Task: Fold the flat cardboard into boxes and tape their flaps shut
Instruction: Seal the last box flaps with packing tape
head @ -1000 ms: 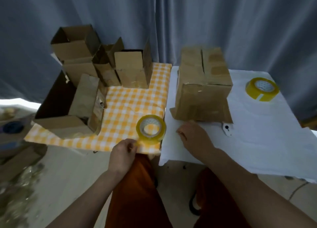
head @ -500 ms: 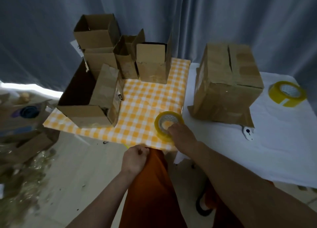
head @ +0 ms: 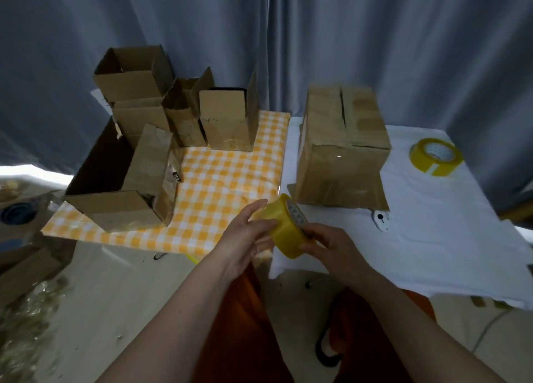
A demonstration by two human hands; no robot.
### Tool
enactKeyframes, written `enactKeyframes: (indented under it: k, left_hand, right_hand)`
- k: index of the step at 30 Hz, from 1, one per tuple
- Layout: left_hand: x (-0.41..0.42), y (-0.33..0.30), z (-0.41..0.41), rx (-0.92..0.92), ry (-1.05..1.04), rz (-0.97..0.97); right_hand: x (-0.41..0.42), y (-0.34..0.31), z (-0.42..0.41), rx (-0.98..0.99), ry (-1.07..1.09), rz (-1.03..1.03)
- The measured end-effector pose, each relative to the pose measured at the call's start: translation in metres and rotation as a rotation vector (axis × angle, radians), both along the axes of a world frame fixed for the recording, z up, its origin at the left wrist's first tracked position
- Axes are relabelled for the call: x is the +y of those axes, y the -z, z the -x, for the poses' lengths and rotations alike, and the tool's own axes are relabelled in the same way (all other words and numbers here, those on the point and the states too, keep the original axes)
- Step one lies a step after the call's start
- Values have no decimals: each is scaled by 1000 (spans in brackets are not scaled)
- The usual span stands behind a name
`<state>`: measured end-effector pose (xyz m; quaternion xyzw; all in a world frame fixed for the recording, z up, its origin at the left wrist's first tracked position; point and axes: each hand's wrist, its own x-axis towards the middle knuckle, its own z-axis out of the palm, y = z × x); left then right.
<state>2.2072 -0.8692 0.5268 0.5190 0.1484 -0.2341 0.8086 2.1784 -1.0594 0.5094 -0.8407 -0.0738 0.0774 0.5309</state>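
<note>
Now the tape roll (head: 287,226) is off the counter and up between my hands, where half a second ago it still lay flat on the checked cloth (head: 219,180) under my right fingers alone. My right hand (head: 331,247) grips it from the near right side, fingers curled over its rim by the core, and my left hand (head: 245,232) has come up from the cloth's front edge to hold the other side, fingers wrapped against the yellow band. The roll stands tilted on edge in the air, just in front of the gap between the checked cloth and the white cloth (head: 432,238). I judge I am feeling for the loose end so I can pull a strip. The large box (head: 340,149) stands just beyond on the white cloth with its top seam still showing a gap, so that is probably where the strip goes. A second tape roll (head: 435,157) lies untouched at the far right, and a small white tool (head: 381,220) lies by the box's near corner. The open boxes (head: 178,117) crowd the far left.
</note>
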Motion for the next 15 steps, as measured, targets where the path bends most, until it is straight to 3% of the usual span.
enactKeyframes:
  k: [3, 7, 10, 15]
  left_hand:
    - [-9, -4, 3, -137, 51, -248]
    - [-18, -6, 2, -367, -29, -512]
    - [-25, -9, 2, -504, -52, -536]
    - [-28, -13, 2, -549, -11, -568]
  right_hand:
    - [-17, -7, 11, -28, 18, 32]
    - [-30, -13, 18, -24, -10, 101]
    - [-35, -17, 20, -5, -18, 122]
    - [-42, -31, 21, 63, -70, 73]
